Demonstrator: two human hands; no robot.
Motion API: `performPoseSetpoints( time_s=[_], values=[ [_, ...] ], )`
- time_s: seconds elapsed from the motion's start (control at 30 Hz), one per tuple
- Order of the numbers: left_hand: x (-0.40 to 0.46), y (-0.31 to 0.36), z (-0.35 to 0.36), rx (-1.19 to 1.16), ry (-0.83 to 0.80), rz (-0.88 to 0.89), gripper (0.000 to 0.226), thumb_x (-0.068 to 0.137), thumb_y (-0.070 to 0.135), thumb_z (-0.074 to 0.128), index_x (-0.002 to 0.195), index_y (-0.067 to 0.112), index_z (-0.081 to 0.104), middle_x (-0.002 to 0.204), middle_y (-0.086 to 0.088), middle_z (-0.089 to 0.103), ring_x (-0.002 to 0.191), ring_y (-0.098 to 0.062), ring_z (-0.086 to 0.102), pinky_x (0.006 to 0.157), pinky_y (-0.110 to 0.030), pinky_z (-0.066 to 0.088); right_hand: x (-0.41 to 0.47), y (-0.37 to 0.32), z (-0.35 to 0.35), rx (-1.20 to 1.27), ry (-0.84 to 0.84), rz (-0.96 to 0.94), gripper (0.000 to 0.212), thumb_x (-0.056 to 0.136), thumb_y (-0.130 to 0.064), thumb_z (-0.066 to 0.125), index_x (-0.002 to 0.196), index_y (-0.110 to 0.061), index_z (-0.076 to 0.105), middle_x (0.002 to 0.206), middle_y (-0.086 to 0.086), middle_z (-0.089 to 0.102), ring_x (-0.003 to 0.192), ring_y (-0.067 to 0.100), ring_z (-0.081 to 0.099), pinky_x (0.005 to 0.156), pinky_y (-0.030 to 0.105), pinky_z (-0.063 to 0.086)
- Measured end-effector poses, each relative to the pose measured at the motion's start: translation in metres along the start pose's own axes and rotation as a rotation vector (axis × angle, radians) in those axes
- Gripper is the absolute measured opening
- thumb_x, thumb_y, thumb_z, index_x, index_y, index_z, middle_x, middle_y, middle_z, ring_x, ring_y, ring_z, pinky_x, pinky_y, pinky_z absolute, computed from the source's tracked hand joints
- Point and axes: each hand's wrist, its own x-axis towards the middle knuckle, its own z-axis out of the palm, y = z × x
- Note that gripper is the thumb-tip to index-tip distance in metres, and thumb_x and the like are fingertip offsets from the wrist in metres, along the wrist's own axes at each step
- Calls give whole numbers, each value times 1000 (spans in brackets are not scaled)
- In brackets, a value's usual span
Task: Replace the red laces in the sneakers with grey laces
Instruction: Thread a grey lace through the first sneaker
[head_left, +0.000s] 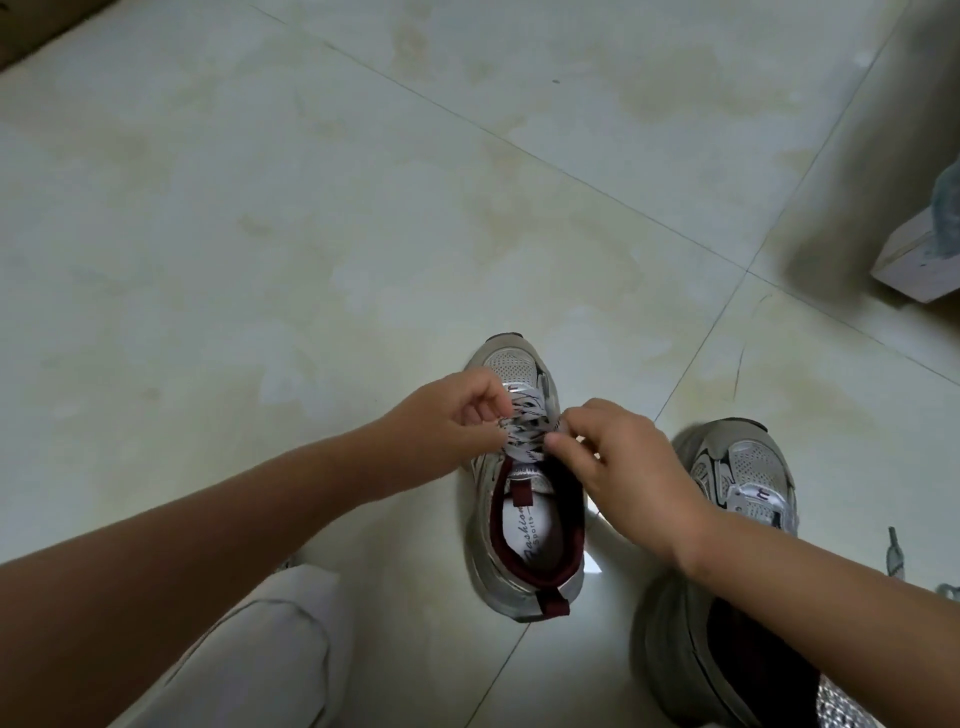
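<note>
Nearest the lens: a knee in pale trousers (270, 639) at bottom left, both bare forearms reaching in over it. Left hand (447, 415) is curled, fingertips pinching the grey lace (524, 431) at the left side of the eyelets. Right hand (623, 467) is also curled, thumb and forefinger pinching the same lace from the right. The lace is pale grey with dark markings and crosses over the tongue of the centre sneaker (524, 488), which stands upright on the tiled floor (311, 234), toe pointing away. No red lace visible in this shoe.

Second sneaker (743, 467) sits just right of it, partly under the right forearm; its eyelets look bare, though that part is half hidden. A loose lace end (894, 553) lies on the floor at far right. A wooden block (914, 260) sits at the right edge.

Step in hand, by my read: threading or snugging the upper crossings. To do it well, keep the flat lace untwisted, pull both sides evenly so the ends match, and steady the shoe so it doesn't tip.
</note>
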Motion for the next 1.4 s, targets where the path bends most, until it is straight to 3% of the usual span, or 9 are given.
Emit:
performPoseSetpoints(
  time_s=[0.1,0.23,0.4,0.57,0.63,0.9,1.03,1.17,1.4],
  values=[
    [-3,-20,5,356,99,106,23,72,-3,60,91,10,61,80,6,47,77,-14,44,67,-11,34,6,-2,-2,149,54,125,6,90,-20,53,85,-21,50,76,-5,58,68,18,55,63,30,41],
    [-7,-30,12,538,115,168,11,73,16,59,82,12,64,81,-6,55,79,-26,50,71,-35,43,12,-3,-3,-15,65,94,32,84,-8,53,112,-23,47,98,-5,48,91,16,49,74,26,38],
    [-3,-20,10,431,165,123,6,76,25,46,70,23,44,72,6,41,65,-14,40,64,-27,29,12,-17,7,-186,173,-186,10,71,-18,58,79,-16,65,85,1,49,84,25,47,70,35,40],
    [-2,-8,1,128,57,11,27,87,4,50,73,26,42,48,9,45,53,-13,40,58,-27,36,22,-24,11,-242,-30,-91,21,85,-28,60,104,-19,62,100,3,51,102,23,43,84,35,39],
    [-4,-6,-4,89,24,-15,20,89,6,51,80,23,45,47,9,42,49,-10,39,56,-25,36,26,-24,12,-204,-13,-97,14,88,-26,57,94,-15,62,92,1,49,98,22,43,80,33,37],
    [-7,-6,-15,595,-114,-7,21,87,26,59,77,8,61,70,0,49,71,-15,47,66,-27,32,30,-23,10,-20,72,-51,12,88,-21,54,77,-25,52,80,-2,50,85,19,44,68,27,27],
    [-10,-6,-15,187,7,-123,21,93,15,49,74,17,58,55,4,51,43,-2,49,46,-16,40,25,-26,8,-10,81,-21,26,80,-31,67,90,-26,43,88,-7,44,89,14,41,70,24,27],
    [-14,-3,-12,-319,88,-239,21,89,-3,50,73,11,51,58,-8,57,41,-13,54,40,-21,48,12,-27,11,-210,126,-196,19,75,-33,50,67,-16,53,78,1,44,78,23,43,66,35,38],
    [-14,-7,-5,-411,111,-265,26,79,-16,56,75,9,60,67,-10,53,50,-4,57,54,-11,51,7,-17,24,-362,44,-207,12,65,-28,56,60,-22,66,73,1,44,69,25,48,56,31,36]
  ],
)
